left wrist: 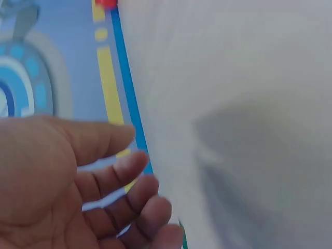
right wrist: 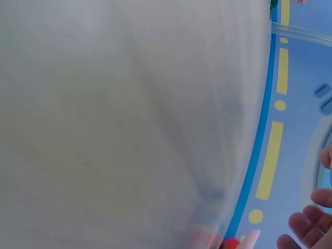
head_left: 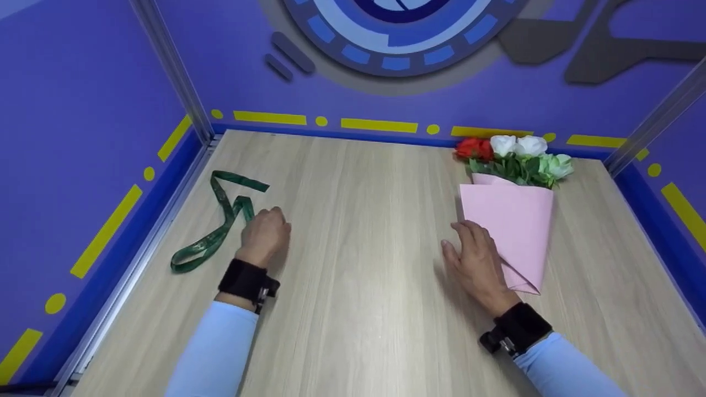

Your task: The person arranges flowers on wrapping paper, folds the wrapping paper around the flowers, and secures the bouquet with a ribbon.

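On the left of the table lies a dark green ribbon (head_left: 223,212), looped loosely. My left hand (head_left: 266,234) is over its right end and hides part of it. The left wrist view shows that hand (left wrist: 78,181) with loosely bent fingers and nothing between them; a sliver of green ribbon (left wrist: 183,233) shows behind. At the right lies a bouquet of red, white and pale green flowers (head_left: 515,157) in pink wrapping paper (head_left: 513,226). My right hand (head_left: 474,262) is at the paper's left side, fingers spread and relaxed, overlapping its edge in the head view.
The wooden table (head_left: 364,264) is bounded by a blue back wall (head_left: 375,99) and side panels with metal posts (head_left: 171,60). The bouquet's flower heads reach the table's back edge. Black wrist bands (head_left: 242,279) with small cameras sit on both wrists.
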Demonstrator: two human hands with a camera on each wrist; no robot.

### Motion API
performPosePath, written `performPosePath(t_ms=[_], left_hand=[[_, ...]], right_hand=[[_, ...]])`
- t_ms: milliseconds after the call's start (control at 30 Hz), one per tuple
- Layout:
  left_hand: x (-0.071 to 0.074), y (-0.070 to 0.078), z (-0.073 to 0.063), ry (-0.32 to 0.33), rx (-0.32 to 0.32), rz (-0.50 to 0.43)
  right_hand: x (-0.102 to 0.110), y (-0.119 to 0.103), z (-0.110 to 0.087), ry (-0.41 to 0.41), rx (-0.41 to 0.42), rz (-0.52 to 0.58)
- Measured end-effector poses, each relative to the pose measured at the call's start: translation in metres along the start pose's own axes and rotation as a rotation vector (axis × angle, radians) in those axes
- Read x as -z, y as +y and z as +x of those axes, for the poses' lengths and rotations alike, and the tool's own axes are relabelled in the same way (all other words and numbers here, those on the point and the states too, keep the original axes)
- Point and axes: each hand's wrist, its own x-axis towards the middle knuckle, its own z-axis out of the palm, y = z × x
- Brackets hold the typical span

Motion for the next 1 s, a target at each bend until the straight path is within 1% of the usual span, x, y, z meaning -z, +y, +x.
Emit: performPosePath(t_ms=[67,133,233,333,400,500,633,733,833,867,933,1000], left_hand=[[0.007,-0.013,0.003,0.028,0.078,-0.018],[0.012,-0.023,0.005,0.033,0.138,-0.042],[0.015,-0.034,0.008,-0.013,0.194,-0.073],[0.013,-0.037,0.01,-0.074,0.215,-0.091],[0.012,-0.035,0.01,-0.099,0.22,-0.085],[0.008,-0.029,0.011,-0.128,0.223,-0.084],[0.002,-0.021,0.012,-0.151,0.205,-0.089],[-0.002,-0.019,0.012,-0.115,0.204,-0.099],[-0.004,-0.024,0.015,-0.039,0.225,-0.126],[-0.003,-0.026,0.017,-0.012,0.229,-0.132],[-0.001,-0.031,0.021,0.022,0.223,-0.14],[0.003,-0.034,0.025,0.032,0.213,-0.136]], right_hand=[[-0.001,-0.002,-0.001,-0.013,0.0,0.004],[-0.002,-0.004,-0.002,-0.02,0.003,0.009],[-0.004,-0.005,-0.004,-0.034,0.005,0.02],[-0.004,-0.007,-0.006,-0.061,0.011,0.024],[-0.004,-0.008,-0.008,-0.085,0.014,0.025],[-0.003,-0.009,-0.009,-0.125,0.006,0.031],[-0.004,-0.011,-0.01,-0.168,-0.009,0.037],[-0.004,-0.013,-0.01,-0.192,-0.008,0.035],[-0.005,-0.014,-0.011,-0.208,-0.001,0.034],[-0.005,-0.015,-0.011,-0.208,0.002,0.035],[-0.005,-0.015,-0.011,-0.208,0.004,0.035],[-0.004,-0.016,-0.012,-0.211,0.001,0.034]])
